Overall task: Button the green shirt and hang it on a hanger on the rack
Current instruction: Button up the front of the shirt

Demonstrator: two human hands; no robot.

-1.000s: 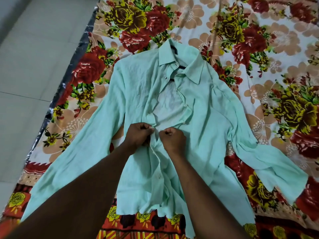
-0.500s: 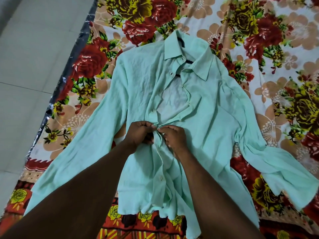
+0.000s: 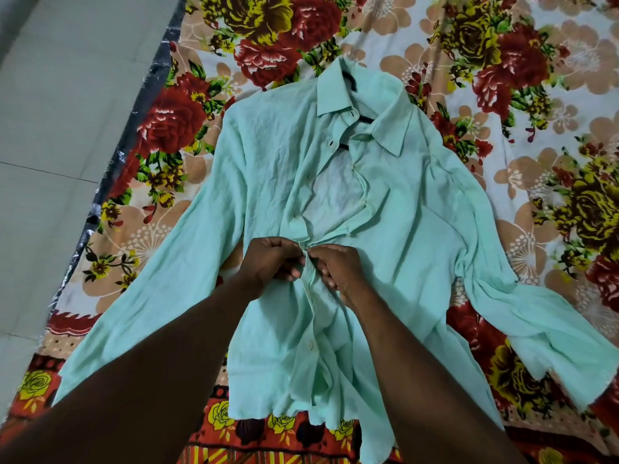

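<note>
A pale green, long-sleeved shirt of thin wrinkled cloth [image 3: 402, 229] is lying face up on a floral bedsheet printed with red and yellow roses on a cream ground [image 3: 268, 45]. Its collar is pointing away from the person and its hem is lying nearest them. Both sleeves are spreading outward, the one on the person's left stretching straight toward the near left corner, the one on the right bending and folding over on itself. The left hand [image 3: 271, 262] is pinching the left edge of the front opening at about mid-chest, its fingers curling round the cloth. The right hand [image 3: 338, 266] is pinching the opposite edge just beside it, thumb and forefinger meeting the left hand's fingertips over the placket. The fingers are hiding the button between them, so whether it is through its hole cannot be told. Below the hands the two front edges are lying closed, with a small pale round button [image 3: 310, 345] showing on the placket. Above the hands the front is gaping open up to the collar, showing the inner back of the shirt. A thin black hanger [image 3: 365, 119] is sitting inside the neck, only short dark pieces of it showing at the collar. To the left, a dark shiny strip [image 3: 134, 139] is edging the sheet, and a grey tiled floor [image 3: 67, 128] is lying beyond it.
</note>
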